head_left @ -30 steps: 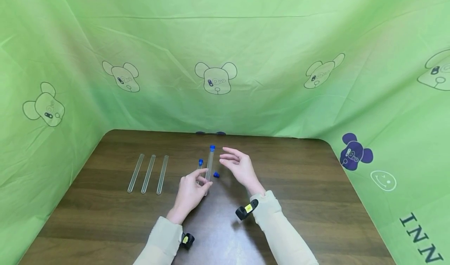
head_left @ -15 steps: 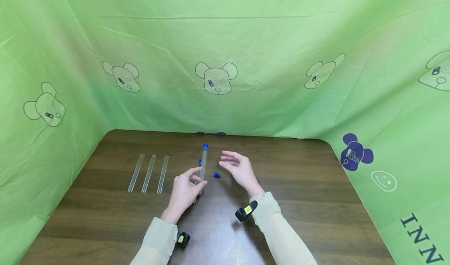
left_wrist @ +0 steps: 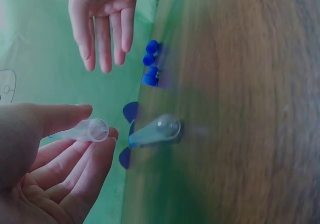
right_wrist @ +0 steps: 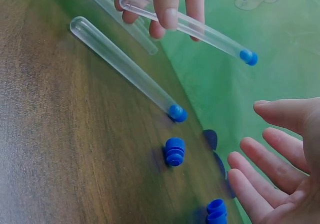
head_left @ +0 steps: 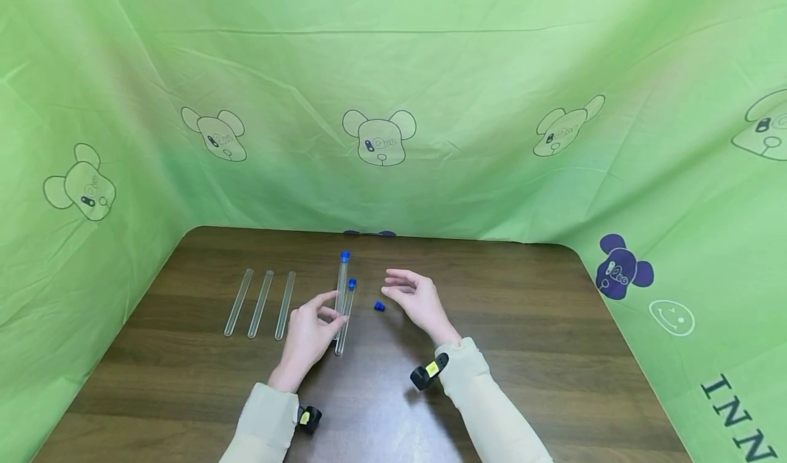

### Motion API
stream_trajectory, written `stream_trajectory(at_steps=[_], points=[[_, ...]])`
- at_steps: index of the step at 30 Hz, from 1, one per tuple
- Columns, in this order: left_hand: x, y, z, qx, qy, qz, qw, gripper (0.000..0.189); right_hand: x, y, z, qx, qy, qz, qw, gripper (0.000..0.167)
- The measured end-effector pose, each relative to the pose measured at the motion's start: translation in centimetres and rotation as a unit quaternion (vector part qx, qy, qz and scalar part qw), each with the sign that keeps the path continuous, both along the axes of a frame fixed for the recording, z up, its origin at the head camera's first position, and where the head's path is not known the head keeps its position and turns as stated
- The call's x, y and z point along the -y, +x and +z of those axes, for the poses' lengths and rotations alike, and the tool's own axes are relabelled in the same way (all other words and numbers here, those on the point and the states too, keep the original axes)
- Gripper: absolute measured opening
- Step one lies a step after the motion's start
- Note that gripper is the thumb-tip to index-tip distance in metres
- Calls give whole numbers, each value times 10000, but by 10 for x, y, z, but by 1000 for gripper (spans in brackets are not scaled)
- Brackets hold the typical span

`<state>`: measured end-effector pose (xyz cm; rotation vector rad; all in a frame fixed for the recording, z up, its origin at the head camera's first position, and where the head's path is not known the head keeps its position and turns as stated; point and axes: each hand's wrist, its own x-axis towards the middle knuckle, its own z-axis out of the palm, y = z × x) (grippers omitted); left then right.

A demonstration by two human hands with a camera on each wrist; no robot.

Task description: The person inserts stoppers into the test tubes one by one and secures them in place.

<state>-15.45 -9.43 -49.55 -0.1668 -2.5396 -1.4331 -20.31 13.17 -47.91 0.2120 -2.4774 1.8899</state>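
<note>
My left hand (head_left: 309,332) pinches a clear test tube (head_left: 342,275) with a blue stopper (right_wrist: 248,57) in its far end, raised above the table. Just right of it and lower, a second stoppered test tube (right_wrist: 125,68) lies on the wood. My right hand (head_left: 423,306) hovers to the right, fingers loosely bent, with nothing in them. Nearest to it is a loose blue stopper (head_left: 379,306) on the table; in the right wrist view another stopper (right_wrist: 216,212) lies beyond that one. The left wrist view shows the held tube's rounded bottom (left_wrist: 98,130) between thumb and fingers.
Farther left, three unstoppered test tubes (head_left: 260,304) lie side by side on the brown wooden table (head_left: 541,354). A green cloth (head_left: 467,190) with mouse-head drawings surrounds the table's back and sides.
My left hand has carried the stoppered tube leftward, past the other stoppered tube, which now shows to its right. My right hand has shifted only slightly.
</note>
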Motion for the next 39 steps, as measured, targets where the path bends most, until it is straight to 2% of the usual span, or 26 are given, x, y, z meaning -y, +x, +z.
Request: stream_trajectory(at_steps=[11, 18, 27, 39], points=[[14, -1, 2, 143, -72, 167, 9997, 44, -1, -1, -7, -86, 143, 131, 9998, 39], [18, -1, 0, 152, -239, 225, 9993, 44, -2, 0, -7, 8, 192, 213, 9996, 41], [23, -1, -2, 223, -484, 214, 9984, 42, -3, 0, -12, 46, 635, 284, 9976, 41], [27, 0, -7, 604, -758, 304, 9948, 43, -2, 3, -11, 58, 1142, 333, 9929, 41]])
